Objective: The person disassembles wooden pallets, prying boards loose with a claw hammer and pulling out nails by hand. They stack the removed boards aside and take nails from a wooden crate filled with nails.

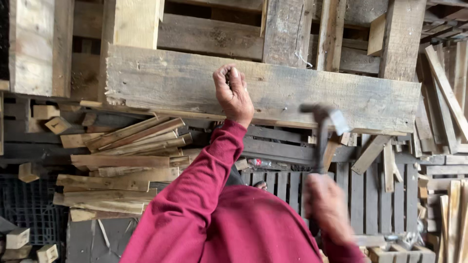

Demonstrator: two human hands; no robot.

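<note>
The head view showed a weathered plank [263, 92] lying crosswise under the left hand [233, 92], which was clenched into a fist against its face. The right hand [329, 207] grasped a claw hammer [322, 127] by the handle, its blurred head just below the plank's lower edge. Left of both hands lay a heap of split slats [122, 165]; pallets [370, 195] stood beyond the right hand.

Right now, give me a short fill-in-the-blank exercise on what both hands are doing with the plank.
1. The right hand grips a ____ by its handle.
2. The left hand rests on a long, weathered ____.
3. The sleeve on the left arm is dark ____.

Missing words: hammer; plank; red.
</note>
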